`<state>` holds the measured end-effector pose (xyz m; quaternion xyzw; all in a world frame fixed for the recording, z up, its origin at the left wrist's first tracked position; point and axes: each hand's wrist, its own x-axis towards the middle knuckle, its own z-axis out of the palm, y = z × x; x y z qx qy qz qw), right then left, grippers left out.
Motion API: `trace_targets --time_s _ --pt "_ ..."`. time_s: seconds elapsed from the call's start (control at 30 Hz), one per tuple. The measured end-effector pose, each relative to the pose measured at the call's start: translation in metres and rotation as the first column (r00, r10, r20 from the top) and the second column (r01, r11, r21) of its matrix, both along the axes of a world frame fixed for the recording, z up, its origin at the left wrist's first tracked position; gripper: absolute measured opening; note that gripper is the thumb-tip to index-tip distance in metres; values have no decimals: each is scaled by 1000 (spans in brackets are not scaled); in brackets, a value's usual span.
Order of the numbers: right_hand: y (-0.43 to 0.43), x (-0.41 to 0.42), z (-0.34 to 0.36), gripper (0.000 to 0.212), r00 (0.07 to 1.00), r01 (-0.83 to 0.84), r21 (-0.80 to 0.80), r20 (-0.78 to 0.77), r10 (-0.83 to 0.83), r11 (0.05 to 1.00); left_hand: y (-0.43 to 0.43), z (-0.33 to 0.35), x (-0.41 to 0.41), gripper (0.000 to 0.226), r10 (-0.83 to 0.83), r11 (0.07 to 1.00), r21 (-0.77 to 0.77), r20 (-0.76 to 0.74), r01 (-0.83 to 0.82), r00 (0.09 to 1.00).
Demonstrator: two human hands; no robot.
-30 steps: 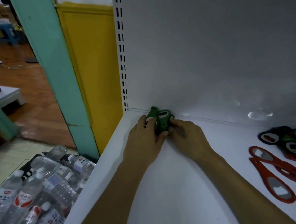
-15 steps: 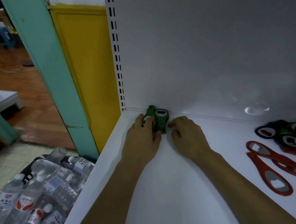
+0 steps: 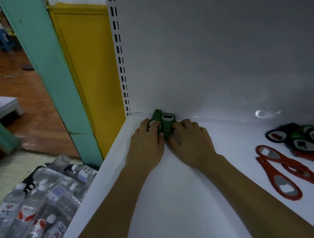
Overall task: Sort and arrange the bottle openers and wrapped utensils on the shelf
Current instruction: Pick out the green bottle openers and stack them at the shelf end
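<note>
Both my hands are down at the back left corner of the shelf, right where the white board meets the back panel. The green openers are stacked there, pushed up against the back edge. My left hand lies palm down with the fingers curled over the left side of the stack, covering part of a round metal opening. My right hand is palm down too, fingertips pressed against the right side of the green ones. So they're squeezed between my two hands, neither hand really lifting anything. Can't tell how many are in the stack, my fingers hide most of it.

Over on the right, well apart, the red openers lie flat on the shelf, and behind them there's a pile of dark openers, kinda blurry at the edge.

Down on the floor to the left, a pack of water bottles.
</note>
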<state>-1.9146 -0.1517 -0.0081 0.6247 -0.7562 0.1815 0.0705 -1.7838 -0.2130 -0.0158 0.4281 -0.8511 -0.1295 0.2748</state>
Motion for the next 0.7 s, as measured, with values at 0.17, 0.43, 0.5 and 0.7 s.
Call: trace_targets --time_s 0.17,0.43,0.5,0.7 --pt "2 2 4 29 999 -4 27 35 3 1000 -1 0 0 36 -14 1000 -17 -16 14 1000" --pt "76 -15 24 32 998 17 -27 -53 -18 999 34 23 -1 50 -157 945 -267 132 188 979" --pt "109 -34 32 31 994 92 -56 -49 -94 994 55 28 -19 53 -277 879 -322 252 350 927" --pt "218 -102 45 26 923 384 -97 16 -385 918 159 43 -128 49 -656 742 -240 -65 626 752"
